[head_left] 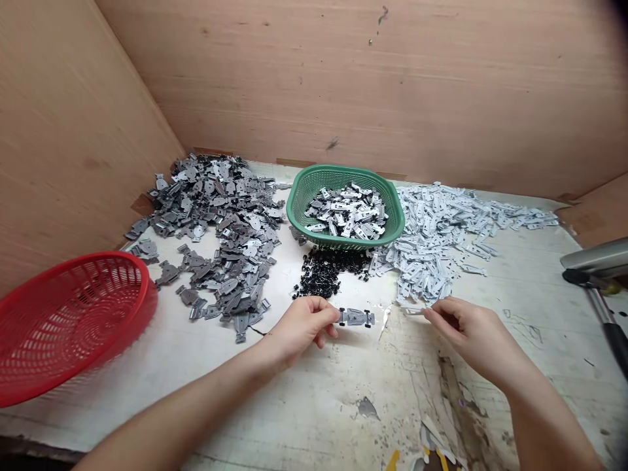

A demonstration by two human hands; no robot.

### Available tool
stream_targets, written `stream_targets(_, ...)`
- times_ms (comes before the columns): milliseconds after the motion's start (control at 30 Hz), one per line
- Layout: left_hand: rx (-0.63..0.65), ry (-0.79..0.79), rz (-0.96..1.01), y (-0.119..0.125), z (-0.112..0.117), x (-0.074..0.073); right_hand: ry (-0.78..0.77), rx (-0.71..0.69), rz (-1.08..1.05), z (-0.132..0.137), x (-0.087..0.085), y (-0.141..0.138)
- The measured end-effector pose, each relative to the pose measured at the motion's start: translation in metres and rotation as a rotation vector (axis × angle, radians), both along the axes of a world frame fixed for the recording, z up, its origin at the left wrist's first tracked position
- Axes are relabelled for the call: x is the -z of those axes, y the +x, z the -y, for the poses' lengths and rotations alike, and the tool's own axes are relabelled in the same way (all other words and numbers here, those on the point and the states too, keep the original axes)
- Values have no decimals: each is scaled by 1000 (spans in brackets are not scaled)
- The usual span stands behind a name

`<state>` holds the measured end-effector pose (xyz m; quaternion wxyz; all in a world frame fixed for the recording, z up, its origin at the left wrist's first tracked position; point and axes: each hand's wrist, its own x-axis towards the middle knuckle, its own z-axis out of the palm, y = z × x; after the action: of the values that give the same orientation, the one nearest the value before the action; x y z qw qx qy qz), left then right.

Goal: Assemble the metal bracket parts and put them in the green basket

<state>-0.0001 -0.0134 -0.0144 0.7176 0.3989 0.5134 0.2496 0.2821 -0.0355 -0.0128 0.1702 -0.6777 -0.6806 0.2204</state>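
Between the thumb and fingers of my left hand is a grey toy car chassis with black wheels at both ends, held level above the table. My right hand pinches a white toy car body by one end, at the near edge of a heap of white car bodies. Just beyond my left hand lies a pile of small black wheels and axles. Grey chassis plates are heaped to the left.
A green basket with assembled cars stands at the back middle. The red basket is at the left. Wooden walls enclose the back and sides. At the right edge a metal tube with a black joint juts in. Worn scraps lie near the front.
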Motion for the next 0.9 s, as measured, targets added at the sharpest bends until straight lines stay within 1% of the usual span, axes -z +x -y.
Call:
stream_targets(67, 2, -9, 9, 1, 0, 0, -78, -5, -251, 4, -4, -8)
stream_targets(133, 2, -17, 13, 2, 0, 1, -151, -5, -549, 9, -7, -24)
stream_targets(167, 0, -21, 13, 3, 0, 1, -173, 1, -660, 12, -8, -34)
stream_targets(233, -8, -26, 6, 4, 1, 1, -187, 23, -754, 17, -8, -56)
stream_targets(300, -15, -24, 2, 5, 2, 1, -189, 38, -765, 21, -7, -73)
stream_targets(400, -15, -21, 9, 6, 2, 1, -185, 36, -729, 24, -4, -85)
stream_targets(533, -6, -21, 20, 5, 3, 1, -168, 37, -689, 25, -5, -87)
stream_targets(733, 11, 4, 21, 6, 4, 4, -220, 58, -710, 25, -5, -89)
stream_targets(800, 12, 2, 25, 6, 4, 6, -229, 33, -655, 26, -5, -87)
stream_targets(900, 10, -5, 40, 6, 5, 7, -208, -23, -518, 25, -4, -82)
